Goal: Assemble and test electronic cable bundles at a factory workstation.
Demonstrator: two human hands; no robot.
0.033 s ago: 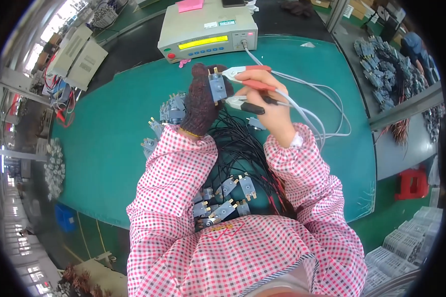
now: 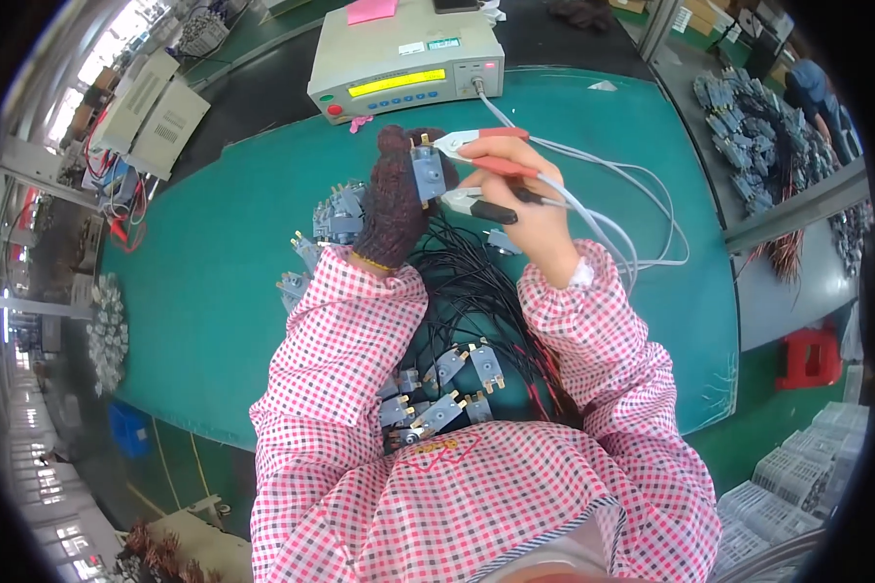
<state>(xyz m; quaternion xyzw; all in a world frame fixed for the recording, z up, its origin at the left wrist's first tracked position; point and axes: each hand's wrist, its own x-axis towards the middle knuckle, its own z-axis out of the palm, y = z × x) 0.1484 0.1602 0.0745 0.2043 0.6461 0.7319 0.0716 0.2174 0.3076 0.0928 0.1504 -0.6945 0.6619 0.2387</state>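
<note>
My left hand (image 2: 395,199), in a dark knitted glove, is closed around a small grey-blue electrical switch (image 2: 428,173) with brass terminals. My right hand (image 2: 530,209), bare, grips two test clips side by side. The red-handled clip (image 2: 501,167) has its metal jaws at the switch's upper terminal. The jaws of the black-handled clip (image 2: 486,207) are at its lower end. Whether either clip bites on the metal is too small to tell. Grey leads (image 2: 603,228) trail from the clips over the table. Several like switches (image 2: 338,216) lie beyond my left wrist.
A tester (image 2: 408,73) with a lit yellow display stands at the far side of the green tabletop (image 2: 204,291). Black wires (image 2: 472,282) run between my forearms to several switches (image 2: 437,416) near my body. A red stool (image 2: 809,360) stands at the right.
</note>
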